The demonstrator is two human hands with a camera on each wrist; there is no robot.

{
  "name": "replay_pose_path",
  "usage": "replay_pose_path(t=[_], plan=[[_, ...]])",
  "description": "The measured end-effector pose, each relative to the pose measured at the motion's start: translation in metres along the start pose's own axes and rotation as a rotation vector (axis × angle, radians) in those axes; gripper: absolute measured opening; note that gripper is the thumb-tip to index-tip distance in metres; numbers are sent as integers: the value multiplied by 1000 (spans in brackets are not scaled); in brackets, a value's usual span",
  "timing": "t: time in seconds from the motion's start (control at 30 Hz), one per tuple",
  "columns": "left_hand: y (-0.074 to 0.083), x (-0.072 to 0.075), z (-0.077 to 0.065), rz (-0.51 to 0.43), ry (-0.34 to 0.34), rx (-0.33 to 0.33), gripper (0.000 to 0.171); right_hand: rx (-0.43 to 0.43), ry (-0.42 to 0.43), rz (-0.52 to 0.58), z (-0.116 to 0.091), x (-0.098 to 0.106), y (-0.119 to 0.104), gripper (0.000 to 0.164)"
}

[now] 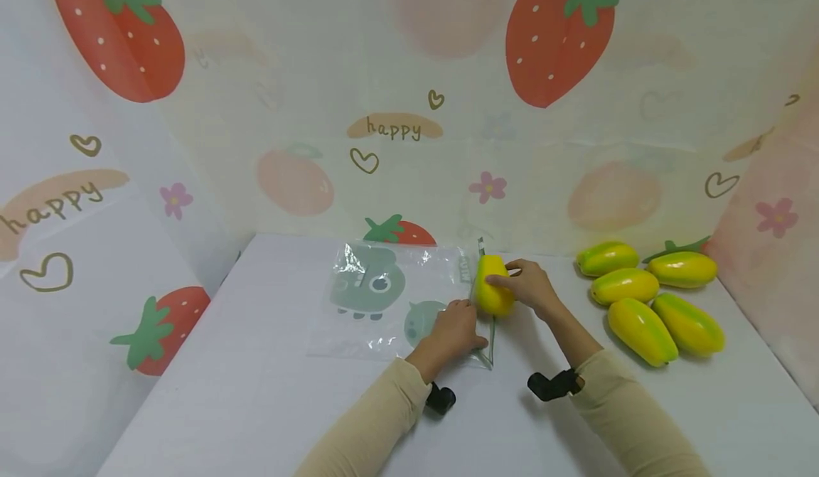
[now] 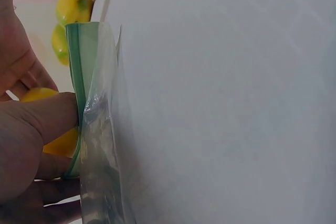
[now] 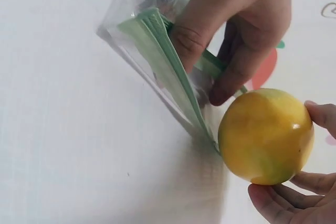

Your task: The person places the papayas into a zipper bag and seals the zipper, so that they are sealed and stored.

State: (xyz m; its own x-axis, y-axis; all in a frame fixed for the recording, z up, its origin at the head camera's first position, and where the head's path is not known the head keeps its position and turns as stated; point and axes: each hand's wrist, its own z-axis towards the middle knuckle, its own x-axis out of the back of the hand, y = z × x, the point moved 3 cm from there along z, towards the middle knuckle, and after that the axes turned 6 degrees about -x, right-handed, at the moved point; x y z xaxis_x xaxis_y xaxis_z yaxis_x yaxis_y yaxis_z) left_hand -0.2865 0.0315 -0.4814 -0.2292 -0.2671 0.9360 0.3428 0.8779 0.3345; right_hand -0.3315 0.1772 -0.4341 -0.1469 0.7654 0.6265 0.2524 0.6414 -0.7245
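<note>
A clear plastic zip bag (image 1: 384,335) printed with green cartoon figures lies flat, its green-edged mouth (image 3: 173,61) facing right and gaping. My left hand (image 1: 453,331) is at this mouth, thumb (image 3: 191,38) and a finger spread apart between the green strips. A yellow-green papaya (image 1: 494,298) stands right at the opening, its rounded end (image 3: 265,140) filling much of the right wrist view. My right hand (image 1: 527,285) holds it between thumb and fingertips from the right side. In the left wrist view, the green strip and my left thumb partly hide the papaya (image 2: 63,142).
Several more papayas (image 1: 643,331) lie grouped at the right of the white table (image 1: 224,392). Behind the table rises a cloth backdrop (image 1: 409,79) with strawberries and lettering. Each wrist carries a black camera mount (image 1: 550,386).
</note>
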Motion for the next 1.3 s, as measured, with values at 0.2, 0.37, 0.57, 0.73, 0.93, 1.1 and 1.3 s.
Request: replay_pose_path(t=[0.2,0.37,0.57,0.73,0.93,1.1,1.3], plan=[[0,-2,1,14,12,2,59,-20,36,-17,2,-7,-1,70],[0,-2,1,8,6,13,60,-40,34,-66,1,-7,-5,70],[1,1,1,-12,-10,12,64,-31,25,-84,1,-5,-6,71],[-2,2,-1,-74,12,12,66,-38,22,-70,3,-7,-4,72],[-4,8,-6,-208,102,56,75,-30,13,-71,4,-8,-4,71],[-6,12,-9,-231,177,129,76,-55,12,-67,3,-7,-6,69],[-7,14,-14,-299,216,148,51,-56,8,-69,4,-7,-5,69]])
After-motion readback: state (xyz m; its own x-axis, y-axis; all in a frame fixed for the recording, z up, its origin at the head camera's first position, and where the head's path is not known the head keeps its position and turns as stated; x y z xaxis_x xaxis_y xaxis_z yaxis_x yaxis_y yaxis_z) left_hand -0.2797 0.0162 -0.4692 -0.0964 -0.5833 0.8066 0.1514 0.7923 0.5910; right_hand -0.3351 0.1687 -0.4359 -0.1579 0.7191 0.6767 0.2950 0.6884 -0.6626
